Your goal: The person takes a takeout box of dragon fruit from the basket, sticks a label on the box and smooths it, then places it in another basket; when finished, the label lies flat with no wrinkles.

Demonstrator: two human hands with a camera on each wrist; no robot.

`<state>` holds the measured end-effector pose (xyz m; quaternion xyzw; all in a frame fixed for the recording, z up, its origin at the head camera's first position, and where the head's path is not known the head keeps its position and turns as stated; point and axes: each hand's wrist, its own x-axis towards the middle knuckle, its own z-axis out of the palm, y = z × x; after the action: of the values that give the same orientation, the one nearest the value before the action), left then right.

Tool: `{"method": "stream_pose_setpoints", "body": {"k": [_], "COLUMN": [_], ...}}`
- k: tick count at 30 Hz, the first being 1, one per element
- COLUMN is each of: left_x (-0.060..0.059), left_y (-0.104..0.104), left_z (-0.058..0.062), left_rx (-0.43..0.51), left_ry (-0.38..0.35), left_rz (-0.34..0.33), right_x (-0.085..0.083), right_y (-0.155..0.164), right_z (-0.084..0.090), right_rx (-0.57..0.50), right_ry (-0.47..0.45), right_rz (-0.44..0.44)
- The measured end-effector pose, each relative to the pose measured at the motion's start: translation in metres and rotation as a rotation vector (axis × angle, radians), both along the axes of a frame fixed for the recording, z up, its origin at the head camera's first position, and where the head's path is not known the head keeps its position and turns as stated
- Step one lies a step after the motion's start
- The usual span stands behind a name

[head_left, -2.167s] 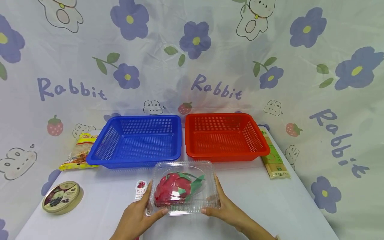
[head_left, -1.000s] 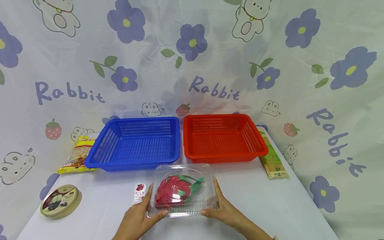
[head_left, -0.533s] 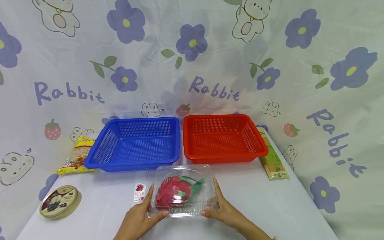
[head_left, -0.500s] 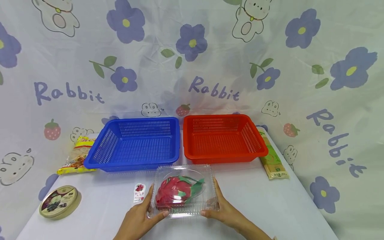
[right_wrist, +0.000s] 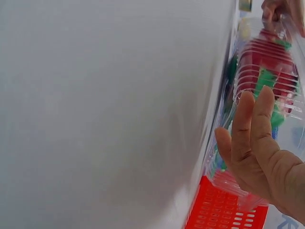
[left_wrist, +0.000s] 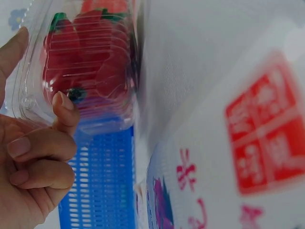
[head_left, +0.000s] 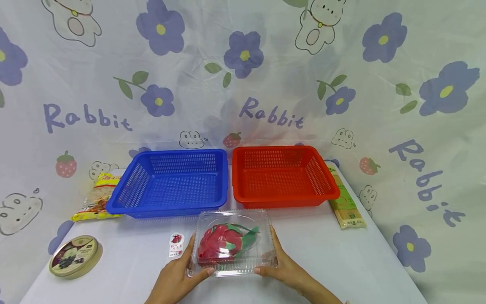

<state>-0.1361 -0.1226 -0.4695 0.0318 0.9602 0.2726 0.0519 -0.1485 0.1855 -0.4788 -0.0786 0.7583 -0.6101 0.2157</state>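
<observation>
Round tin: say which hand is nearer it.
Left. The left hand, right of the tin, grips one side of the clear container; the right hand, farther away, grips the other.

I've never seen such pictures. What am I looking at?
No machine shows here: these are a person's bare left hand and right hand. The wide pictures come from a camera worn on the head; the two close ones come from cameras on the wrists. Both hands hold a clear plastic box, one at each side; inside is what looks like a dragon fruit. On the white table are a blue basket and a red basket, side by side. A round tin and yellow-edged bag lie to the left, a green packet to the right.
</observation>
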Motion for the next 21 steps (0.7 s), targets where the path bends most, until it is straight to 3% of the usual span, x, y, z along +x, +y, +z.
{"method": "stream_pose_setpoints", "body": {"k": [21], "left_x": [-0.0003], "left_y": [0.0021], "left_z": [-0.0043], "left_rx": [0.018], "left_ry": [0.004], "left_rz": [0.002], "right_x": [-0.0062], "right_y": [0.0038], "right_z": [0.0013], "right_rx": [0.006], "right_ry": [-0.037], "right_rz": [0.019]}}
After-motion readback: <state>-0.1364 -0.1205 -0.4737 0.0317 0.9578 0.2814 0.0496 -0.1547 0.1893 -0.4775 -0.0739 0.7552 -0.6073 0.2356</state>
